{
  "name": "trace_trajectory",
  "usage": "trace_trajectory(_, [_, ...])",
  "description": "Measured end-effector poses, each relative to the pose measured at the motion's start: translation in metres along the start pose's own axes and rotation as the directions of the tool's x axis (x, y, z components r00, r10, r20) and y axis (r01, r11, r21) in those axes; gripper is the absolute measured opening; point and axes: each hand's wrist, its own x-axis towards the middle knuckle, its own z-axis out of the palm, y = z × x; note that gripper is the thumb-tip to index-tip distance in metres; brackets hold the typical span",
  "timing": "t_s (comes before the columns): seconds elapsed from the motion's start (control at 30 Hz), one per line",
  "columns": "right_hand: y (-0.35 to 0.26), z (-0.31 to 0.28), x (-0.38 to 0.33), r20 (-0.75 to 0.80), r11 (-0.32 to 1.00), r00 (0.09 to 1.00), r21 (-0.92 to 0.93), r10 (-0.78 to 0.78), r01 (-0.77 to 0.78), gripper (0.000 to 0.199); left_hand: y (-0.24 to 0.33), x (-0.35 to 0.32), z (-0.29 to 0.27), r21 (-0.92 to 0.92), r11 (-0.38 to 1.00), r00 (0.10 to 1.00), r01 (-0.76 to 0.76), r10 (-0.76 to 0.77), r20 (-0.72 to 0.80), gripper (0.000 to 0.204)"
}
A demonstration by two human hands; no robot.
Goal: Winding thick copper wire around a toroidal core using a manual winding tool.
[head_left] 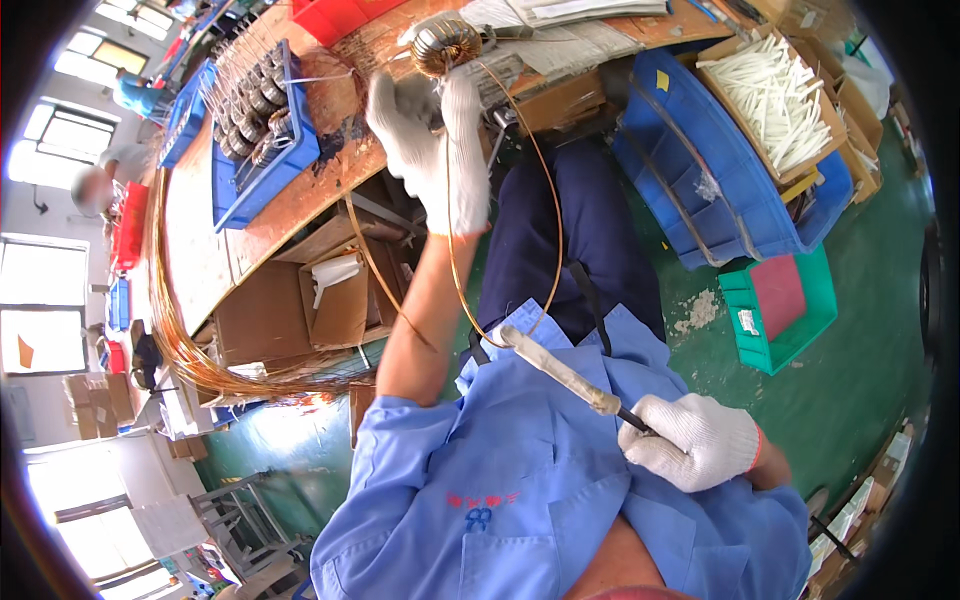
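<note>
At the bench edge my left hand (435,165), in a white knit glove, has its fingers curled at the underside of a ring-shaped coil (446,46) wound with copper wire. A large loop of copper wire (560,215) hangs from the coil, passes over that hand and comes down to my chest. There it meets the tip of a stick-like tool (560,372) with a pale wrapped shaft and a dark end. My right hand (692,440), gloved as well, is closed around the dark end. Glove and coil partly hide the left fingertips.
On the bench's left a blue tray (265,180) holds several wound coils. Long copper wires (190,360) droop off the bench's left edge. To the right stand a blue bin (670,180), a box of white sticks (775,105) and a green crate (785,310).
</note>
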Motion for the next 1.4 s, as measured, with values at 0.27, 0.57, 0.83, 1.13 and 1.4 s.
trace_trajectory(0.27, [0.003, 0.003, -0.037, 0.152, 0.998, 0.986, -0.016, 0.063, -0.061, 0.021, -0.033, -0.097, -0.007, 0.143, 0.983, 0.991, 0.111, -0.12, 0.052, 0.107])
trace_trajectory(0.57, [0.001, 0.004, -0.028, 0.409, 0.91, 0.889, -0.254, -0.206, 0.328, 0.021, 0.021, 0.136, -0.003, -0.69, 0.636, 0.936, 0.345, -0.283, 0.208, 0.073])
trace_trajectory(0.83, [0.003, -0.057, 0.138, -0.106, 0.799, 0.994, 0.6, 0.038, 0.034, 0.029, -0.032, 0.235, 0.033, -0.481, 0.727, 0.872, 0.49, -0.397, 0.287, 0.098])
trace_trajectory(1.13, [-0.023, -0.121, 0.295, -0.182, 0.59, 0.981, 0.8, 0.061, 0.112, 0.035, -0.137, 0.249, 0.077, -0.523, 0.559, 0.765, 0.644, -0.488, 0.421, 0.098])
trace_trajectory(1.4, [0.013, -0.062, 0.205, -0.2, 0.607, 0.979, 0.783, 0.043, 0.133, 0.028, -0.029, 0.282, 0.002, -0.435, 0.632, 0.767, 0.641, -0.55, 0.331, 0.061])
